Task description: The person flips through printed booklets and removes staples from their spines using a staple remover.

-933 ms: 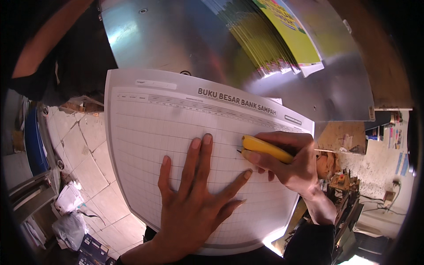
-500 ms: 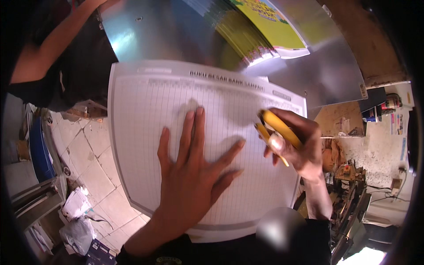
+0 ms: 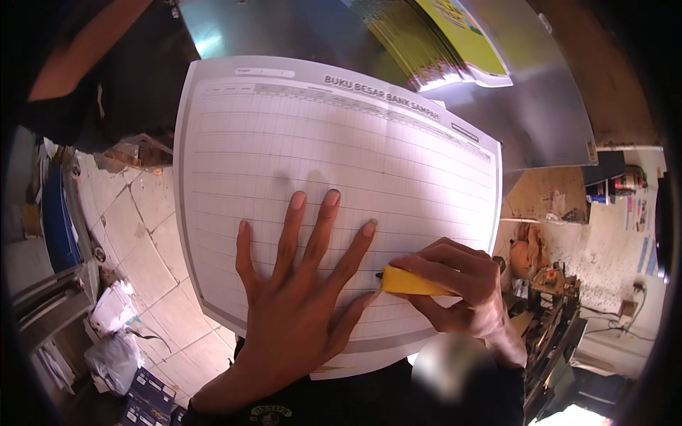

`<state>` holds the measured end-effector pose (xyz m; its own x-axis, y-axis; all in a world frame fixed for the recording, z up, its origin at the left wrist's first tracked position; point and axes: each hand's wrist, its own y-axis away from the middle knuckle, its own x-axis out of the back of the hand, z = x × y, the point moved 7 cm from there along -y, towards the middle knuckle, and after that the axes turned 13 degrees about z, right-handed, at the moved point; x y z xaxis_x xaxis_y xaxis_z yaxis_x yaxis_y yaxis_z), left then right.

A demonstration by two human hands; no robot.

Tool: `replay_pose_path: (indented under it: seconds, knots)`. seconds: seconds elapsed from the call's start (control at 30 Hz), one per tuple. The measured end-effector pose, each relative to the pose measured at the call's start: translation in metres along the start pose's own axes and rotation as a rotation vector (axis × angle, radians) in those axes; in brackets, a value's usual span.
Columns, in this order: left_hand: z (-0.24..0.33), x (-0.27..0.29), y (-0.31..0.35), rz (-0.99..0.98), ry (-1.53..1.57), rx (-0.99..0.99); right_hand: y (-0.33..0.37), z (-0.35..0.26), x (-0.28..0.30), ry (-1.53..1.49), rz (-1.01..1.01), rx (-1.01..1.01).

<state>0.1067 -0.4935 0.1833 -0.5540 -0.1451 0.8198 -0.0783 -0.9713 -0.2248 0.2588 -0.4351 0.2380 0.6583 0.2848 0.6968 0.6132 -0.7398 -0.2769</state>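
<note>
A large white ledger sheet with a printed grid and grey border lies before me. My left hand rests palm down on its lower middle, fingers spread. In my right hand is a yellow tool with a dark tip; its exact kind is not clear. The fingers wrap round its body, and the tip points left, just above my left thumb, close to the paper. Whether the tip touches the sheet I cannot tell.
Beyond the sheet, a shiny metal surface carries a stack of green printed booklets. Another person's arm shows at the upper left. A plastic bag sits on the tiled floor at lower left; wooden machinery stands at right.
My right hand has come down and leftward with the yellow tool, from the sheet's upper right to beside my left thumb. My left fingers have spread wider. The sheet appears higher in view.
</note>
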Motion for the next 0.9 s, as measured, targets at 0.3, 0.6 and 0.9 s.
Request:
replay_pose_path:
  seconds: [0.3,0.6,0.9]
  knots:
    - [-0.007,-0.004,0.003,0.026,0.02,0.032,-0.006,-0.007,-0.008,0.166,-0.003,0.023]
    - [-0.008,-0.009,0.005,0.01,0.068,0.023,-0.007,-0.007,-0.009,0.196,-0.092,0.119]
    - [-0.007,-0.012,0.004,-0.024,0.077,0.027,-0.004,-0.004,-0.011,0.136,-0.037,0.114]
